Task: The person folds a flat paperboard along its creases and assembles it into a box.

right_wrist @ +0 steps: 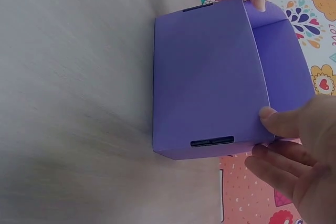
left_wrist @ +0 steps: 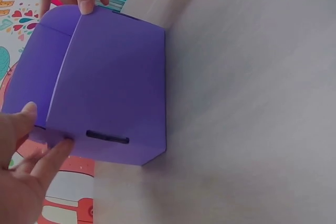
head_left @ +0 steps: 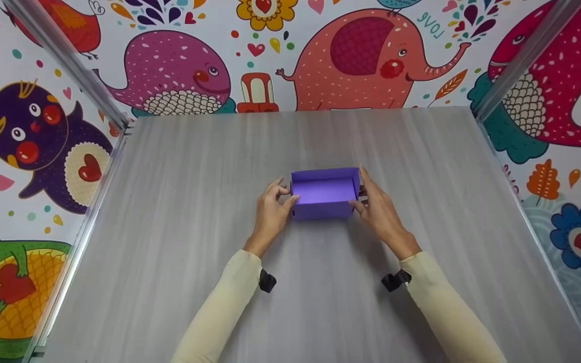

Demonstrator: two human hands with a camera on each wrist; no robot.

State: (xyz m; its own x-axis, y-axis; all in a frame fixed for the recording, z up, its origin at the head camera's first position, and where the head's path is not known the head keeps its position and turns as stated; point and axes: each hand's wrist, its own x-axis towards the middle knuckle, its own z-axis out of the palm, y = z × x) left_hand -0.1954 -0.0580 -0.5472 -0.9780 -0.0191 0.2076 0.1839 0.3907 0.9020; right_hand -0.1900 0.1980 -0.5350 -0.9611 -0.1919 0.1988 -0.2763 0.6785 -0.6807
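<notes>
An open-topped purple box (head_left: pixel 322 210) stands between my hands in the head view, its inside showing nothing but the purple floor and walls. With thumb at the rim and fingers against the outside, my left hand (head_left: pixel 273 209) pinches the left end wall. My right hand (head_left: pixel 382 212) holds the opposite end the same way, its thumb at the near corner. In the left wrist view the box's long side (left_wrist: pixel 113 72) shows a dark slot (left_wrist: pixel 107 137) near the end. A similar dark slot (right_wrist: pixel 212 141) appears in the right wrist view. The box's underside is hidden.
The grey wood-grain table (head_left: pixel 210 151) extends around the box. Walls printed with cartoon animals, including an elephant (head_left: pixel 356 60), border its back and sides. Metal rails (head_left: pixel 68 65) run along the corners. A black wrist camera (head_left: pixel 267 281) sits on each forearm.
</notes>
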